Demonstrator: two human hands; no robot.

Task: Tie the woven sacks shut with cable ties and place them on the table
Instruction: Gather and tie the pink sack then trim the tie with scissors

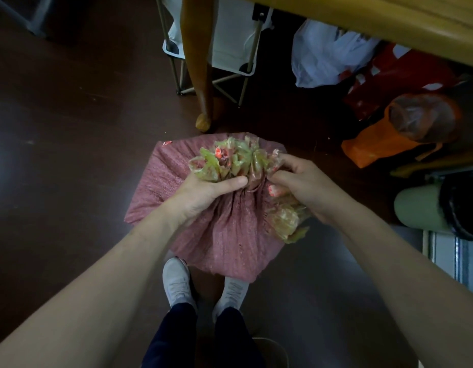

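A pink woven sack (pixel 224 240) stands on the dark floor in front of my feet. Its mouth (pixel 230 160) is bunched into a ruffle of yellow-green lining with red print. My left hand (pixel 203 193) grips the gathered neck from the left, thumb across the front. My right hand (pixel 307 187) pinches the ruffled edge on the right side, fingers curled into the folds. No cable tie shows in either hand. The wooden table (pixel 416 25) runs along the top right, and its leg (pixel 201 62) comes down just behind the sack.
Under the table lie a white plastic bag (pixel 328 54), a red bag (pixel 389 73) and an orange bag (pixel 384 139). A folding chair frame (pixel 230 75) stands behind the table leg. A pale green cylinder (pixel 421 208) sits at the right. My grey shoes (pixel 177 282) touch the sack's near edge.
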